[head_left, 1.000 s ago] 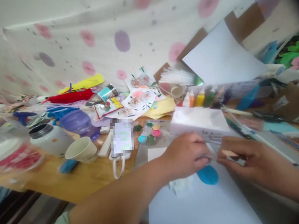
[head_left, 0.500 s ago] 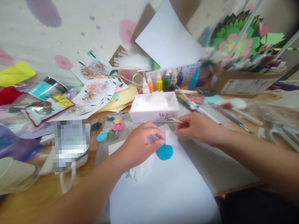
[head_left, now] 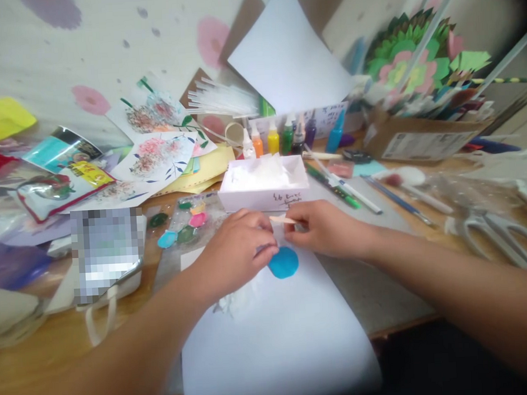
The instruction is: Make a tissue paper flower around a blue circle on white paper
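Note:
My right hand (head_left: 311, 227) pinches a thin, pale wooden stick (head_left: 282, 219), which points left toward my other hand. My left hand (head_left: 248, 245) is closed, thumb against fingers, at the upper left edge of a flat blue disc (head_left: 283, 262). What those fingers hold, if anything, is hidden. Beneath both hands a large white paper sheet (head_left: 280, 344) bears the disc. A crumpled whitish heap (head_left: 233, 302) lies on the sheet below my left wrist. Just behind the hands stands a white box (head_left: 261, 199) filled with white material.
Several paint bottles (head_left: 273, 139) line up behind the box. Painted shells of colour on a plastic sheet (head_left: 198, 218) lie left. Scissors (head_left: 490, 238), a brush (head_left: 405, 205) and pens (head_left: 355, 187) lie right. A phone-like device (head_left: 107, 253) and a pale cup (head_left: 8, 314) stand left.
My right hand has moved left, bringing the wooden stick up close to my left hand. The left hand stays by the blue disc. The whole view has shifted slightly.

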Demonstrator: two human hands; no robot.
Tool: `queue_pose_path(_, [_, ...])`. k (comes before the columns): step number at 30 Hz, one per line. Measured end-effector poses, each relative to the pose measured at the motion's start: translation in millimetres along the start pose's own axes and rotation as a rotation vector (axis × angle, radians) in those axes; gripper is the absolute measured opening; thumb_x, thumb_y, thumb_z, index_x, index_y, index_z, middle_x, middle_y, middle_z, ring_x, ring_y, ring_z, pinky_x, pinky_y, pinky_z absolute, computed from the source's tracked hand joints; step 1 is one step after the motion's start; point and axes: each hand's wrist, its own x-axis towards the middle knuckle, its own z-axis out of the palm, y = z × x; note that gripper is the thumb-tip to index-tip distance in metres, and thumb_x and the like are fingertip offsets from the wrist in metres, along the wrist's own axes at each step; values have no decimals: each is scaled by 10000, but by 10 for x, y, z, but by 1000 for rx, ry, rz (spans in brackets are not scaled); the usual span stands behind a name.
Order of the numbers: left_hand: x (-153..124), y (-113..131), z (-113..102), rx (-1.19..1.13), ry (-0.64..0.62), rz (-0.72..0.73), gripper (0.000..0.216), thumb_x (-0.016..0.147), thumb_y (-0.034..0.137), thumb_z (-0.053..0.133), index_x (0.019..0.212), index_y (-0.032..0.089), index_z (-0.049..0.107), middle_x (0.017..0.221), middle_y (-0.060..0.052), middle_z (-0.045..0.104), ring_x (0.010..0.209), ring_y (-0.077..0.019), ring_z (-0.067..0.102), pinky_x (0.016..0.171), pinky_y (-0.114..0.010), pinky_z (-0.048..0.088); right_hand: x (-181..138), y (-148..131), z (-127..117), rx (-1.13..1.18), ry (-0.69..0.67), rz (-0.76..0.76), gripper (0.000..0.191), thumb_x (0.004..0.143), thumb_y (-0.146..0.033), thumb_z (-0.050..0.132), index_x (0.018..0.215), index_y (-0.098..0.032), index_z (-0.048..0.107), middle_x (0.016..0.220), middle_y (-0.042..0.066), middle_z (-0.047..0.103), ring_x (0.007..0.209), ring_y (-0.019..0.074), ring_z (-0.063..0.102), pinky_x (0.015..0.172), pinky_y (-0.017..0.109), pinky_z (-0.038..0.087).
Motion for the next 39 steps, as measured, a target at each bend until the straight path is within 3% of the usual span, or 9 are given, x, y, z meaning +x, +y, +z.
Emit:
queue_pose_path(5, [5,-13,42,14,-30,-30,155,815,234,539,714,203,653,804,-20,558,812,-176,496,730,-317,395,-5,-20,83,19,-83,24,136,662,-153,530,546,-170,460,508,-60,419,515,82,380,480,209,256])
queue_pose_path(9, [3,2,56,-44,33,-100,56,754,182,572,799,191,603,825,-8,548,818,-171,503,723,-307,405,-13,-29,76,59,-121,31,68,645,-129,517,588,-164,530,537,-51,483,540,90,432,492,203,288])
queue_pose_path(11, [0,4,66,-77,80,-128,164,734,162,580,894,198,577,896,-7,549,860,-175,507,747,-312,413,-15,-39,62,59,-131,38,68,642,-126,515,607,-159,563,554,-42,515,553,99,459,501,207,299])
queue_pose_path(21, [12,-48,122,-72,76,-75,235,790,201,560,1019,221,612,1010,-34,529,937,-189,516,834,-343,429,-20,-38,-87,-52,-30,-59,72,668,-129,542,626,-160,592,581,-25,565,558,106,481,520,219,313])
queue_pose_path(24, [11,-52,116,-62,72,-59,183,807,214,555,972,220,632,999,-33,538,920,-184,517,807,-330,429,-32,-25,-106,-159,-10,-165,74,673,-119,552,641,-164,601,617,-14,580,583,112,484,540,225,308])
queue_pose_path(29, [8,-68,127,-31,62,-8,123,829,217,543,792,218,661,929,-13,556,875,-165,510,780,-308,404,-33,-11,-92,-158,-118,-257,84,687,-106,575,618,-154,579,646,-3,547,612,112,481,560,230,314])
queue_pose_path(31, [10,-68,123,0,63,-4,121,821,211,549,808,224,668,907,-11,560,860,-168,507,781,-317,395,-22,-11,-109,-18,-133,-235,108,751,-167,561,647,-151,589,669,5,540,639,118,496,589,231,344])
queue_pose_path(34, [14,-58,103,14,56,0,142,821,201,539,777,229,671,875,-6,563,840,-165,505,793,-324,385,-12,-8,-126,215,-23,-125,285,861,-309,458,698,-148,625,717,22,557,699,129,526,641,241,381])
queue_pose_path(39, [15,-53,81,-12,36,-5,142,815,187,543,755,231,664,868,3,572,838,-159,510,809,-325,382,-5,15,1,417,117,178,344,877,-384,438,722,-140,624,526,-33,486,471,90,434,498,233,341])
